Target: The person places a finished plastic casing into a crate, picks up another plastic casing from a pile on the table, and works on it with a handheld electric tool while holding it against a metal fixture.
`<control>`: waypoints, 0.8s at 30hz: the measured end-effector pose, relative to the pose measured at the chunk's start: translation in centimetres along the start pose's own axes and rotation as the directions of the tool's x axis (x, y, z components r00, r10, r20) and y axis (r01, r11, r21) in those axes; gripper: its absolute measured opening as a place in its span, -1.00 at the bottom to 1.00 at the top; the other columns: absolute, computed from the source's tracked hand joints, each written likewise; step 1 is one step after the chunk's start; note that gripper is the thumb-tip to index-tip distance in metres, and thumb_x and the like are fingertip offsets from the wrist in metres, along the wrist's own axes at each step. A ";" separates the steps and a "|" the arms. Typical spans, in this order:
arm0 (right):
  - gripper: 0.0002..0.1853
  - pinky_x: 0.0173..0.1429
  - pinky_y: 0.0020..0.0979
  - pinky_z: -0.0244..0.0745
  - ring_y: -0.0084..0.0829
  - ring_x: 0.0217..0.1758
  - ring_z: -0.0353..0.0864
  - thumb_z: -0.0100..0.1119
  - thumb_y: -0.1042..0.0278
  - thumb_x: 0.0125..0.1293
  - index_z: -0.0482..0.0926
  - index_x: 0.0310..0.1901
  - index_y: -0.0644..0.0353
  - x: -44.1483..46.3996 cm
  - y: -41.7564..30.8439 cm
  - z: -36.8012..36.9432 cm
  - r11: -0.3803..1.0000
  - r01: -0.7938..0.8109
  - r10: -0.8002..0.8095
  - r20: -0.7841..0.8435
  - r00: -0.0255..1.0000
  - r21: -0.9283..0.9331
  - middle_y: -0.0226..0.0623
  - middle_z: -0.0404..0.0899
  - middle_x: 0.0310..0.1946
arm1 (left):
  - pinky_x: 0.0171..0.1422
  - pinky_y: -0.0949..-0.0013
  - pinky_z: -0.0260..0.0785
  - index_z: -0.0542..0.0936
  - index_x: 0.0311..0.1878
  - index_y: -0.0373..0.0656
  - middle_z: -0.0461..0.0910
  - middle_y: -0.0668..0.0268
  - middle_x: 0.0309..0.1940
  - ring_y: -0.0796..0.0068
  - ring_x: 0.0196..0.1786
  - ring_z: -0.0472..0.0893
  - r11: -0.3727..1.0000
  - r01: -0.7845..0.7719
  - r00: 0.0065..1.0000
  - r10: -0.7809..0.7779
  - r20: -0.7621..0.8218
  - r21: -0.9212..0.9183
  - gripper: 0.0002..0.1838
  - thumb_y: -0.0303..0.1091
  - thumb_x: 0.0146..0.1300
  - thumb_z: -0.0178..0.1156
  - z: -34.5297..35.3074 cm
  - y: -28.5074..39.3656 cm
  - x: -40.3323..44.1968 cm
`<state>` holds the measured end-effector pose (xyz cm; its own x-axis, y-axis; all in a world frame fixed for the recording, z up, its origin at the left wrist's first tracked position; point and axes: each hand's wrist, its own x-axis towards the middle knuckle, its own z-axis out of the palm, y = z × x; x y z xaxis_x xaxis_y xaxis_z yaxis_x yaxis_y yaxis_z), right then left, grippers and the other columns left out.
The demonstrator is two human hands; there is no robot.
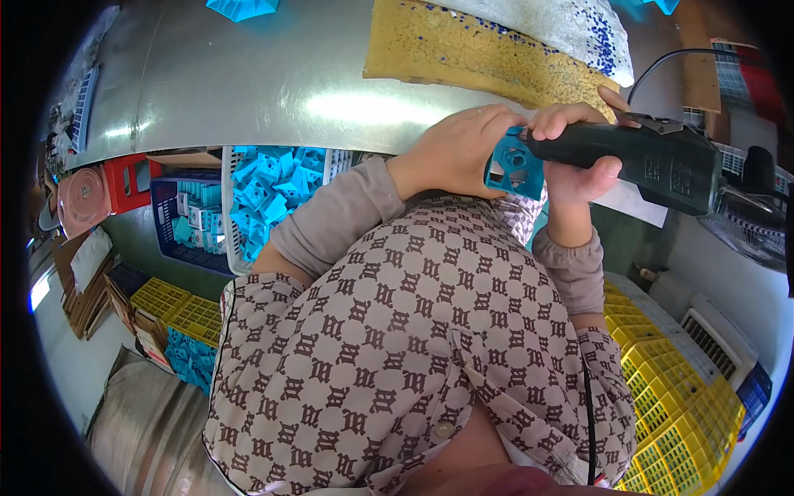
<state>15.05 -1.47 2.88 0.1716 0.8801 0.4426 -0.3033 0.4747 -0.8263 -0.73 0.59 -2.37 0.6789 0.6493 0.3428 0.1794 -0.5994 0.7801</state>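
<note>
My left hand [463, 145] is closed on a blue plastic part [517, 164], a hollow, box-like piece with round openings in its face. My right hand [583, 157] wraps round the front of a black handheld power tool [653, 161]. The narrow front end of the tool points left and meets the upper edge of the blue part; its exact tip is hard to make out. Both hands are close together in front of my chest, at the near edge of the metal table [231, 91].
On the table lies a yellow-brown sheet [447, 58] with blue specks, beside white material [579, 25]. A white basket [227, 207] of blue parts and a dark blue crate [165, 240] stand left. Yellow crates [670, 397] and a fan [748, 223] are right. A black cable [662, 59] arches behind the tool.
</note>
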 end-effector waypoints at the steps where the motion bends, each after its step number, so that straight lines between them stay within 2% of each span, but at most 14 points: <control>1: -0.06 -0.27 -0.27 0.56 -0.24 -0.47 0.55 0.25 -0.24 0.21 0.03 0.21 0.47 0.0 0.2 0.0 1.000 -0.006 0.006 0.005 1.000 -0.007 -0.07 0.50 -0.50 | 0.08 0.16 0.41 0.38 0.09 -0.19 0.49 0.12 -0.02 0.07 0.02 0.55 1.000 0.001 1.000 -0.001 -0.002 0.004 -0.20 -0.09 -0.23 0.52 0.0 0.0 -0.1; 7: -0.08 -0.23 -0.31 0.54 -0.28 -0.47 0.57 0.24 -0.27 0.20 0.11 0.14 0.50 -0.1 0.9 -0.3 0.999 -0.041 0.041 0.013 0.999 -0.024 -0.10 0.51 -0.51 | 0.08 0.15 0.41 0.37 0.09 -0.22 0.49 0.12 -0.04 0.07 0.01 0.55 1.000 0.002 1.000 -0.002 -0.012 0.017 -0.18 -0.05 -0.23 0.52 0.2 -0.1 -0.3; 10: -0.09 -0.15 -0.38 0.50 -0.34 -0.43 0.57 0.21 -0.34 0.18 0.20 0.09 0.49 0.1 0.4 0.0 0.989 -0.072 0.084 0.096 0.992 -0.129 -0.18 0.52 -0.53 | 0.07 0.15 0.41 0.37 0.09 -0.23 0.49 0.11 -0.04 0.07 0.01 0.54 1.000 0.020 1.000 -0.020 -0.002 0.019 -0.17 -0.02 -0.22 0.51 0.2 0.0 -0.3; 12: -0.08 -0.22 -0.28 0.50 -0.30 -0.44 0.53 0.19 -0.40 0.15 0.18 0.10 0.41 -0.2 0.8 -0.3 0.964 -0.040 0.081 0.147 0.986 -0.263 -0.18 0.48 -0.51 | 0.07 0.15 0.41 0.37 0.09 -0.24 0.49 0.10 -0.05 0.06 0.01 0.54 0.999 0.022 1.000 -0.022 -0.005 0.038 -0.17 -0.01 -0.22 0.51 0.2 0.0 -0.3; 15: -0.03 -0.28 -0.26 0.50 -0.30 -0.46 0.51 0.21 -0.42 0.13 0.15 0.16 0.41 -0.2 1.3 0.2 0.941 -0.010 0.073 0.174 0.982 -0.338 -0.18 0.47 -0.52 | 0.07 0.15 0.41 0.37 0.08 -0.25 0.49 0.11 -0.05 0.06 0.01 0.55 0.998 0.012 1.000 -0.011 -0.021 0.060 -0.17 -0.01 -0.22 0.51 0.3 -0.1 -0.5; 17: -0.01 -0.28 -0.26 0.50 -0.30 -0.46 0.51 0.21 -0.41 0.15 0.13 0.19 0.44 -0.2 1.1 1.0 0.950 -0.048 0.097 0.147 0.984 -0.307 -0.18 0.47 -0.53 | 0.07 0.15 0.41 0.38 0.08 -0.25 0.49 0.11 -0.05 0.06 0.00 0.55 0.999 0.008 0.999 -0.006 -0.033 0.042 -0.16 0.00 -0.23 0.51 0.5 -0.2 -0.4; 20: 0.02 -0.27 -0.26 0.50 -0.31 -0.47 0.50 0.10 -0.46 0.18 0.11 0.22 0.48 0.1 0.5 1.1 0.948 -0.037 0.059 0.061 0.996 -0.317 -0.19 0.46 -0.52 | 0.06 0.15 0.41 0.37 0.09 -0.23 0.49 0.11 -0.05 0.06 -0.01 0.55 0.998 0.002 0.999 0.001 -0.043 0.060 -0.16 -0.02 -0.25 0.52 0.5 -0.2 -0.6; 23: -0.01 -0.24 -0.31 0.52 -0.32 -0.44 0.54 0.19 -0.37 0.19 0.05 0.30 0.36 0.0 -0.1 0.3 0.997 -0.062 0.059 -0.061 0.996 -0.050 -0.14 0.50 -0.48 | 0.05 0.15 0.42 0.38 0.08 -0.20 0.49 0.11 -0.05 0.06 -0.02 0.56 1.000 -0.011 1.000 0.011 -0.025 0.010 -0.19 -0.07 -0.25 0.52 0.1 0.2 -0.3; 24: -0.01 -0.25 -0.28 0.52 -0.31 -0.45 0.53 0.14 -0.40 0.20 0.04 0.30 0.36 0.0 -0.5 -0.2 0.997 -0.028 0.022 -0.090 0.996 -0.069 -0.13 0.49 -0.49 | 0.04 0.16 0.43 0.38 0.09 -0.19 0.49 0.12 -0.05 0.07 -0.02 0.56 1.000 -0.019 0.999 0.019 -0.033 0.012 -0.19 -0.10 -0.25 0.52 0.1 0.3 -0.2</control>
<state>15.38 -1.71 3.19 0.2489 0.8861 0.3910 -0.2431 0.4479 -0.8604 -0.72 0.19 -2.28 0.6586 0.6527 0.3745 0.1751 -0.6169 0.7673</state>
